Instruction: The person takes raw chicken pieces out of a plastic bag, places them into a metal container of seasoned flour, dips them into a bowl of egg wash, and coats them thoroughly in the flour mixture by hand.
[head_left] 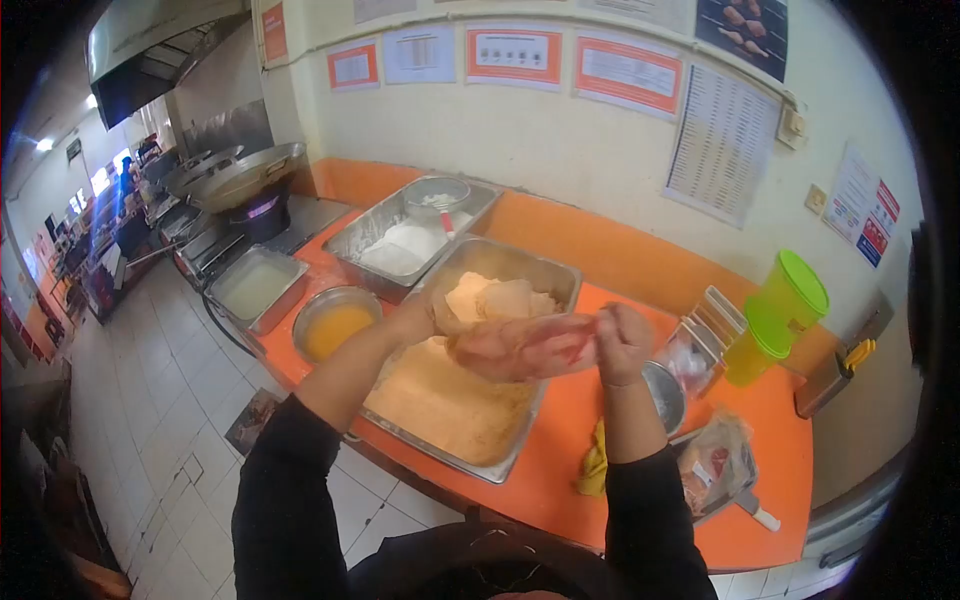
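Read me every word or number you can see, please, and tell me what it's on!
Nothing can be read for sure.
Orange-edged papers: too small and blurred.
Pale paper: too small.
Long white sheet: tiny rows, unreadable.
Red and blue notice: unreadable.
Dark poster: no readable words.

Orange-bordered notices (512,58) and a dark poster (742,35) hang on the pale wall (450,130), with a switch (816,198) lower at the right. Two bright green containers (787,300) stand on the orange table (560,510) near a holder (822,392) with yellow-handled tools (859,354). At far left, a wide wok (245,182) sits beyond the white tiled floor (170,430).
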